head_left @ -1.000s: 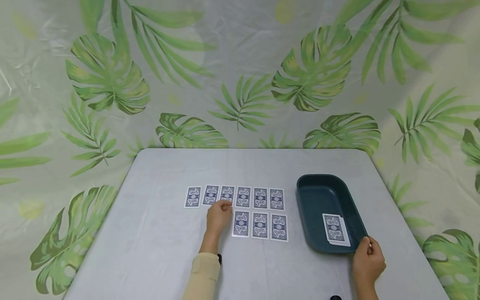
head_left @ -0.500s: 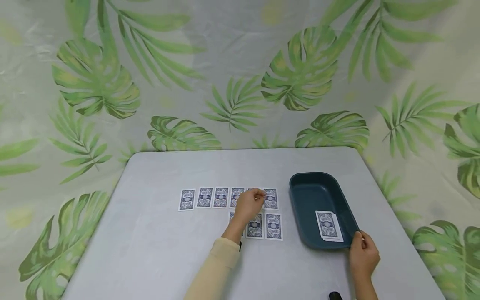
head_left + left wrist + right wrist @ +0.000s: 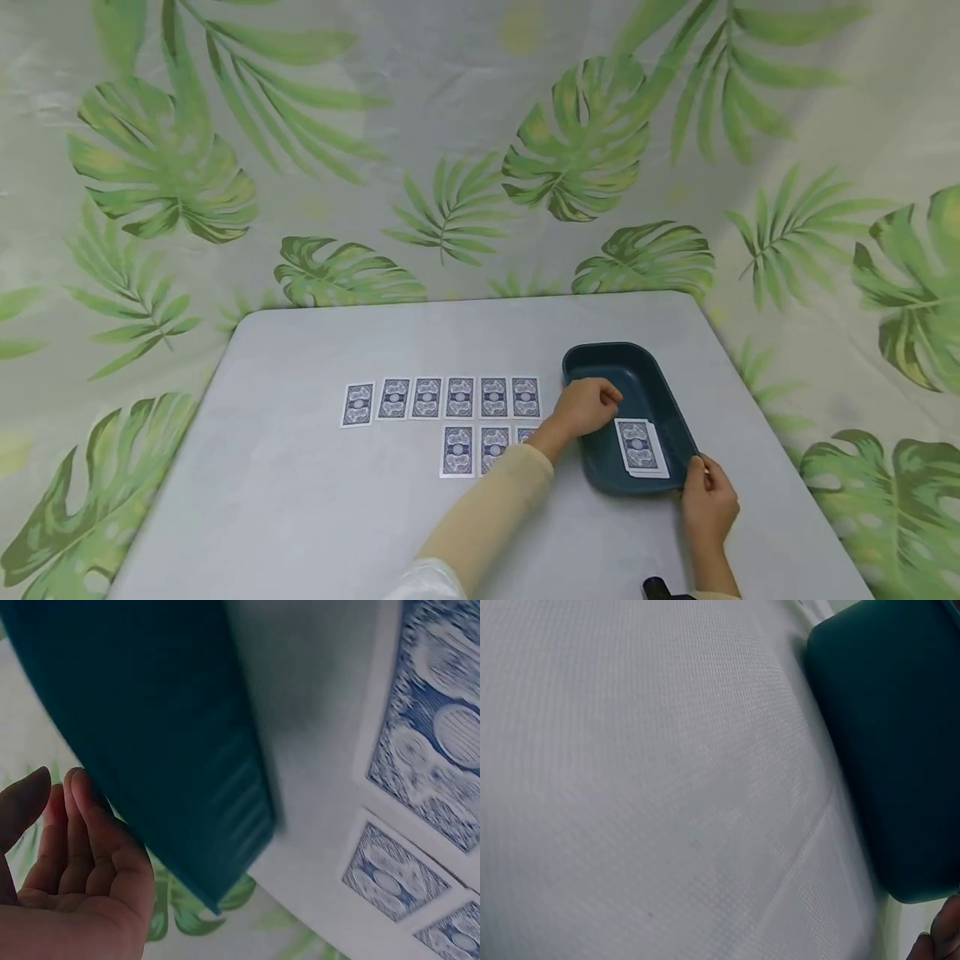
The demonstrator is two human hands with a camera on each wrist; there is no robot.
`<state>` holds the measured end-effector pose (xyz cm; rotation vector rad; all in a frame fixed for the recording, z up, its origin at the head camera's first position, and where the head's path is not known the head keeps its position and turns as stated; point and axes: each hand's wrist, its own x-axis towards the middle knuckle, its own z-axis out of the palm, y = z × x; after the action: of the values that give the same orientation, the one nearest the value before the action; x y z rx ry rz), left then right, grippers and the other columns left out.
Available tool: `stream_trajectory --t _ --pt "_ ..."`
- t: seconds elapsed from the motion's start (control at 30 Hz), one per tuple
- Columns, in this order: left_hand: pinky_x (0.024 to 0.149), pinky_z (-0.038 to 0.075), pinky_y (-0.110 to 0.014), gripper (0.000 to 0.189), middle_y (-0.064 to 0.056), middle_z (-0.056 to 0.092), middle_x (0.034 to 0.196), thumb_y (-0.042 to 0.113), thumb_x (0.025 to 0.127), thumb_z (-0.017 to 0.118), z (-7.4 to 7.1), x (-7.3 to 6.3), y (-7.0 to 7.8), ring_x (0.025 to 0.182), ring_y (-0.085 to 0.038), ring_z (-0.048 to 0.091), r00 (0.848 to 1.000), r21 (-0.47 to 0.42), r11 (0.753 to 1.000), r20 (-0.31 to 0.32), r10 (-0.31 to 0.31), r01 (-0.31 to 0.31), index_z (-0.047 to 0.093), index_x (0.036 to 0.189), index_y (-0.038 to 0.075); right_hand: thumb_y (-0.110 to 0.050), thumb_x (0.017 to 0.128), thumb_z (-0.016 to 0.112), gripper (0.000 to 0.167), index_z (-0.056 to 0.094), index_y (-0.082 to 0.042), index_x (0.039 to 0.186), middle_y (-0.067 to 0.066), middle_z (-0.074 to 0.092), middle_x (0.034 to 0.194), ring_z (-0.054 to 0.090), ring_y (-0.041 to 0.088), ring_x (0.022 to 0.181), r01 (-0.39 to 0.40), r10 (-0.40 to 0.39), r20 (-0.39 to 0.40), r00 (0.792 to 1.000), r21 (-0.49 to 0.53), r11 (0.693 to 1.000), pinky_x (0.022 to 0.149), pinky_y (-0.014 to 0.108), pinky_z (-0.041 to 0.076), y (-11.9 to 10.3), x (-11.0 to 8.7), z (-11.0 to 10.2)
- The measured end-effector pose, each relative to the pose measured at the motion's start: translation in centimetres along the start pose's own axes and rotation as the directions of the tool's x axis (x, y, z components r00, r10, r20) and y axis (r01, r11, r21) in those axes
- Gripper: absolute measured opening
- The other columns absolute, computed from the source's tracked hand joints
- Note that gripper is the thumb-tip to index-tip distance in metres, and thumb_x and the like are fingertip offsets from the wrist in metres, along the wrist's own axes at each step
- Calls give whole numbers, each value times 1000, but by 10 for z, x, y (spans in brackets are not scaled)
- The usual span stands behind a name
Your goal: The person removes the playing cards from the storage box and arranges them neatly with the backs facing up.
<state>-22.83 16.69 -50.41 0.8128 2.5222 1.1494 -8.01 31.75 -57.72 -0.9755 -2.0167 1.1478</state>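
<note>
My left hand hovers over the near-left part of a dark teal tray, reaching across its left rim. In the left wrist view, the fingers of the left hand bend loosely, with a gap to the thumb and nothing held. My right hand pinches the tray's rim at the near right corner. Inside the tray lies a small stack of playing cards, blue backs up, slightly fanned. Left of the tray, a row of several face-down playing cards stretches across the table.
Below that row lies a shorter row of face-down cards, its right end partly hidden by the left forearm. A black rounded object shows at the bottom edge by the right wrist. Behind the white-covered table hangs a leaf-print cloth.
My left hand has moved right, from over the upper row of cards to over the tray. The right hand keeps its hold on the rim. The head view has shifted slightly.
</note>
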Motion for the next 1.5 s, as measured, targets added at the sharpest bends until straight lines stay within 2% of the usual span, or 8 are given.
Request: stream_trajectory --t 0.3,0.4,0.53,0.8,0.93,1.1,1.3,1.5 --pt "70 43 -12 16 12 66 83 10 87 68 20 8 -9 73 1 56 999 88 996 46 5 -9 74 100 15 -18 98 54 31 67 6 112 -26 44 62 40 -5 58 18 -18 7 1000 -23 1000 53 15 33 0 -8 9" --pt "70 42 -13 18 13 65 84 14 86 71 27 12 -12 75 1 55 996 167 986 90 11 -26 73 104 17 -17 97 54 31 68 6 112 -24 45 62 40 -3 57 21 -21 4 1000 -34 999 53 17 32 -1 -9 10" --pt "76 43 -15 31 11 66 93 25 83 77 38 19 -12 83 -2 57 990 298 954 138 -23 -20 70 113 18 -17 98 54 30 67 7 111 -17 44 58 39 1 54 33 -33 5 999 -42 999 50 19 30 -1 -9 9" --pt "88 46 -31 75 2 57 111 57 58 88 59 28 -11 103 -15 52 975 503 854 91 -204 131 65 115 15 -15 97 55 28 68 6 109 -15 42 55 38 3 53 55 -56 -15 998 -49 997 50 21 29 0 -8 7" --pt "92 43 -35 92 1 53 116 64 49 89 63 26 -10 107 -16 47 972 554 821 84 -218 136 60 121 15 -14 96 55 28 68 6 109 -15 43 56 38 3 54 62 -63 -24 998 -57 996 51 22 29 1 -8 7" --pt "88 43 -33 90 0 49 114 61 51 90 67 26 -8 106 -16 45 973 588 801 96 -209 114 59 122 15 -15 97 55 28 68 6 110 -14 42 55 38 4 54 71 -73 -20 997 -65 995 50 23 29 1 -6 5" --pt "83 44 -30 83 0 46 110 59 54 90 72 30 -3 101 -15 43 969 598 795 119 -218 105 61 119 16 -15 97 54 28 68 5 110 -13 42 55 38 4 53 71 -72 -21 997 -71 995 49 23 28 1 -2 2" --pt "80 46 -29 79 -1 53 107 53 58 91 72 34 -1 97 -15 49 968 563 818 116 -222 120 59 118 13 -16 97 53 29 68 6 111 -14 44 56 38 4 54 62 -64 -24 998 -77 995 50 23 29 1 0 1"
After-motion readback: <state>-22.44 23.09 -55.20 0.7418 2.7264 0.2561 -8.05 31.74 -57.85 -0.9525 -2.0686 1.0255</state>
